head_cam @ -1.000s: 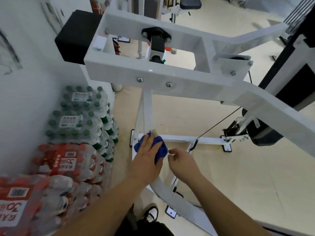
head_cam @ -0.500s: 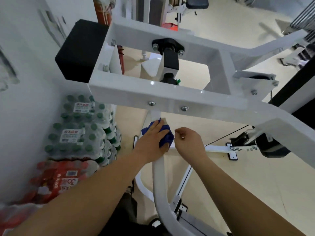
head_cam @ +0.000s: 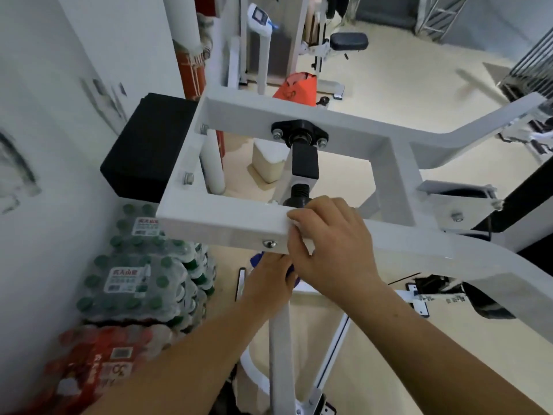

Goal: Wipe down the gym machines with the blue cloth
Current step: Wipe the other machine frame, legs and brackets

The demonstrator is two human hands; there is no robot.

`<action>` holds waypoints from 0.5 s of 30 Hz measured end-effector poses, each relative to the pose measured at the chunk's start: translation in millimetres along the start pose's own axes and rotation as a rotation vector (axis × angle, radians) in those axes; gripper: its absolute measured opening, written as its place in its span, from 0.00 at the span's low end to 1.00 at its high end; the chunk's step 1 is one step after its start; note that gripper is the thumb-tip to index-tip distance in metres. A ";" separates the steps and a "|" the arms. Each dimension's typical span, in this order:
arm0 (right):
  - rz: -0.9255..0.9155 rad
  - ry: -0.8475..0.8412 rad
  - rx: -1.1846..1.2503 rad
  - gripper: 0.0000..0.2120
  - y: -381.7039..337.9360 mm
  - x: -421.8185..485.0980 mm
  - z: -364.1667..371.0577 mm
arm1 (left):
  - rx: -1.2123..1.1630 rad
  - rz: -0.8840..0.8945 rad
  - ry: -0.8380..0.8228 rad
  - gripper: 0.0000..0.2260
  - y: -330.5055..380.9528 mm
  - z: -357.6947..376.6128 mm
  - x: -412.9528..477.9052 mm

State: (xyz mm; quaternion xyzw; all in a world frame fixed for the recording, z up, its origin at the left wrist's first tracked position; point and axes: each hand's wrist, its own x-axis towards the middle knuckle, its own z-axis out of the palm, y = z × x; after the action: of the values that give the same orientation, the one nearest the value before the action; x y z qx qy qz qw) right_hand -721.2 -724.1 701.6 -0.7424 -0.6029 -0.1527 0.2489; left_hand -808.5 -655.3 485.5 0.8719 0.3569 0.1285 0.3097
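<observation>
Low in front, the upright post (head_cam: 279, 348) is wrapped near its top by the left hand (head_cam: 269, 284), with the blue cloth (head_cam: 257, 260) clenched between palm and tube. Just above, the horizontal beam (head_cam: 221, 229) is gripped by the right hand (head_cam: 335, 244). Beam axis is laid left-right, directly over the cloth; the left hand is judged nearer.

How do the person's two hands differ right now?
The left hand sits lower, under the white frame bar, while the right hand is on top of it. The left hand grips the blue cloth at the upright post; the right hand holds only the bar. Both have curled fingers.
</observation>
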 end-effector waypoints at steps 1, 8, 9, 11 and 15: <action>0.000 -0.023 0.016 0.08 1.4 6.0 4.8 | -0.050 0.015 -0.031 0.14 32.9 -28.4 -33.6; -0.172 -0.088 0.241 0.12 -49.0 47.4 30.1 | -0.514 -0.275 0.259 0.07 2.5 -65.3 -103.5; -0.180 -0.097 0.241 0.13 -58.8 52.2 35.1 | -0.630 -0.312 0.380 0.06 3.5 -83.5 -104.9; -0.156 -0.079 0.219 0.12 -72.4 56.0 44.8 | -0.739 -0.453 0.640 0.07 3.1 -115.2 -109.8; -0.017 0.018 0.294 0.10 -80.7 53.9 54.3 | -0.691 -0.516 1.007 0.08 16.0 -171.9 -94.5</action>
State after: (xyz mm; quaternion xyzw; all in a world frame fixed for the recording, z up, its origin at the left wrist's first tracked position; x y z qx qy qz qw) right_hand -791.3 -637.8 699.9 -0.6913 -0.6228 -0.0716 0.3592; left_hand -943.6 -653.5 628.5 0.4423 0.5935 0.5493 0.3878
